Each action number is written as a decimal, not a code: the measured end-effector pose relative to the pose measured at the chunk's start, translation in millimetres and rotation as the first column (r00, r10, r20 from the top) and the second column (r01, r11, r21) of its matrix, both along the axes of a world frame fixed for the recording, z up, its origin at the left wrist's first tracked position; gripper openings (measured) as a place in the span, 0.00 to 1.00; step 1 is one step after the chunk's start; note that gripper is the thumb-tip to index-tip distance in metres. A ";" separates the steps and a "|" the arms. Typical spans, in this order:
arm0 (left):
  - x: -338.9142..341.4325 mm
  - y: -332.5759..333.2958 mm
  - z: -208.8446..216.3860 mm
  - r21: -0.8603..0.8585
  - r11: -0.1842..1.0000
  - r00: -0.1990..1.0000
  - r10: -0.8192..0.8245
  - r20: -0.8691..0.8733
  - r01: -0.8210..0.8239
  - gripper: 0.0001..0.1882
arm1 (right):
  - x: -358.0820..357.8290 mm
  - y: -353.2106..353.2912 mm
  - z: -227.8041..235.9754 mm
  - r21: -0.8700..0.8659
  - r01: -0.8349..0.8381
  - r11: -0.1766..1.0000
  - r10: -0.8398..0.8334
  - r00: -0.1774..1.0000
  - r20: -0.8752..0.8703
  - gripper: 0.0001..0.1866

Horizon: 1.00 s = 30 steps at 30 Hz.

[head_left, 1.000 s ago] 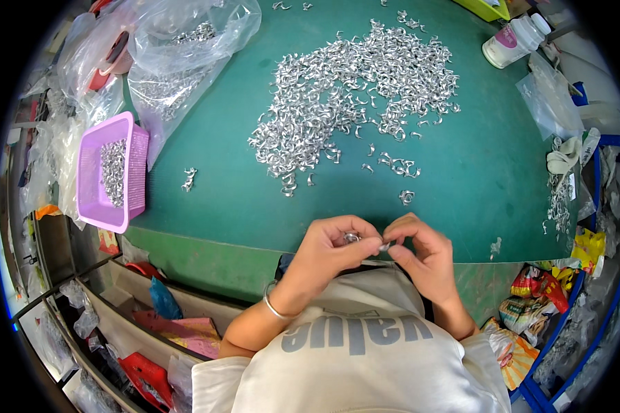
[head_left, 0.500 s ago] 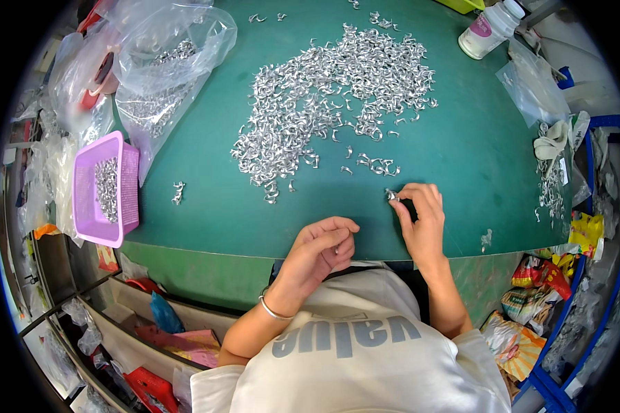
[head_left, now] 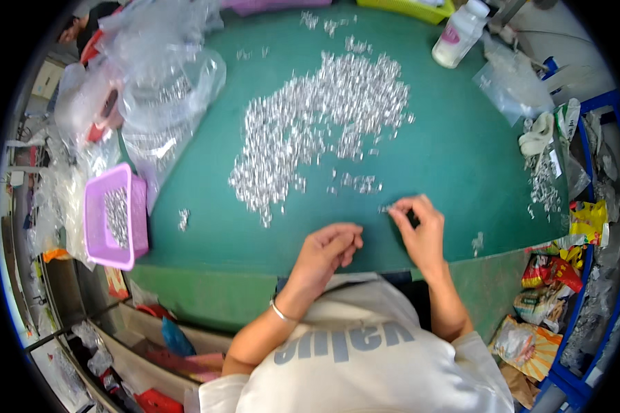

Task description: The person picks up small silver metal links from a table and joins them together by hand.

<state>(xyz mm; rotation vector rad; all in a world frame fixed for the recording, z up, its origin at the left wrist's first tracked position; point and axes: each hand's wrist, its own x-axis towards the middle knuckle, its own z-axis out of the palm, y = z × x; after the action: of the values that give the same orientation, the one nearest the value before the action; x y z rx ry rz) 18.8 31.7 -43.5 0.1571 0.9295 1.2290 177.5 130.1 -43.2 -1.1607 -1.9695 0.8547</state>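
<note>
A large heap of small, curved silver metal pieces (head_left: 282,151) is spread over the green table (head_left: 455,158) in front of me. My right hand (head_left: 424,227) is nearer to me than the heap, with thumb and forefinger closed on a small curved metal piece (head_left: 384,208) at the tabletop. To its left, my left hand (head_left: 329,249) hovers by the front edge, fingers curled and thumb pressed to them; whatever is inside is hidden. A short row of loose pieces (head_left: 362,183) lies between the heap and my right hand.
At the left stands a purple basket (head_left: 139,227) holding metal pieces, beside clear plastic bags (head_left: 207,82). A few pieces (head_left: 184,219) lie near the basket. A white bottle (head_left: 459,34) and a yellow-green tray (head_left: 413,9) stand at the far right; more pieces (head_left: 544,182) lie along the right edge.
The view has shifted, so the table sits lower in the picture. My right hand stays pinched at the metal piece, now lower against the tabletop; my left hand has turned slightly, still curled.
</note>
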 end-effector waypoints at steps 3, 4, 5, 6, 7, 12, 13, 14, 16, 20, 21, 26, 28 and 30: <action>3.6 2.6 1.9 -0.019 1.000 1.000 0.000 -0.026 0.000 0.09 | 6.7 5.9 -0.7 0.039 -0.024 0.999 0.023 0.999 0.040 0.06; 4.6 4.6 4.1 -0.020 1.000 0.999 -0.002 -0.043 0.001 0.09 | 7.5 6.5 4.7 0.074 -0.031 0.997 0.028 0.998 0.049 0.05; 4.6 4.3 5.1 -0.010 1.000 0.997 0.009 -0.072 -0.010 0.09 | 4.3 5.5 11.0 0.058 -0.064 0.996 0.067 0.997 -0.046 0.05; 5.6 3.4 5.5 -0.011 1.000 0.996 0.007 -0.092 -0.008 0.09 | 3.0 2.7 17.0 0.036 -0.091 0.995 0.095 0.986 -0.134 0.05; 6.5 6.2 7.0 -0.011 1.000 0.994 0.006 -0.112 -0.007 0.09 | 2.9 5.1 18.9 -0.026 -0.092 0.995 0.087 0.985 -0.147 0.05; 18.2 14.7 12.5 -0.037 0.999 0.977 -0.031 -0.212 0.024 0.09 | 12.4 5.0 0.6 0.031 -0.051 0.998 0.052 0.998 -0.031 0.05; 20.1 17.9 12.5 -0.022 0.999 0.978 -0.030 -0.208 0.026 0.09 | 13.6 7.5 -3.3 0.061 -0.042 0.997 0.043 0.999 0.000 0.05; 22.0 19.4 10.2 -0.011 1.000 0.980 -0.030 -0.198 0.028 0.09 | 14.8 9.3 -6.9 0.087 -0.035 0.996 0.032 0.999 0.035 0.05; 25.4 19.2 7.9 -0.016 1.000 0.975 -0.014 -0.221 0.011 0.08 | 15.2 9.2 0.0 0.147 -0.045 0.988 0.049 0.998 -0.025 0.05; 31.4 19.4 4.6 -0.022 0.999 0.970 0.040 -0.241 -0.046 0.07 | 18.9 11.1 0.4 0.140 -0.095 0.986 0.094 0.995 0.011 0.05; 31.7 19.5 4.4 -0.028 0.998 0.965 0.053 -0.257 -0.062 0.07 | 18.0 12.6 0.4 0.140 -0.086 0.986 0.085 0.996 0.013 0.05; 40.9 28.8 -0.4 -0.014 0.997 0.963 0.075 -0.260 -0.081 0.09 | 23.3 22.5 4.5 0.011 -0.130 0.991 0.129 0.974 -0.188 0.05; 42.0 33.0 0.7 -0.005 0.997 0.961 0.077 -0.267 -0.081 0.10 | 21.8 28.0 8.6 0.013 -0.104 0.995 0.104 0.979 -0.174 0.05; 43.9 35.7 -0.7 0.014 0.995 0.945 0.098 -0.312 -0.098 0.10 | 23.3 31.2 1.3 0.021 -0.074 0.997 0.076 0.992 -0.104 0.06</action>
<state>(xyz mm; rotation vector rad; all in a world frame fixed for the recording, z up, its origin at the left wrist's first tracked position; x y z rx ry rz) 62.7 67.4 -44.2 0.3144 1.2250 1.3183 200.9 161.3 -41.9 -1.0171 -1.9411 0.9163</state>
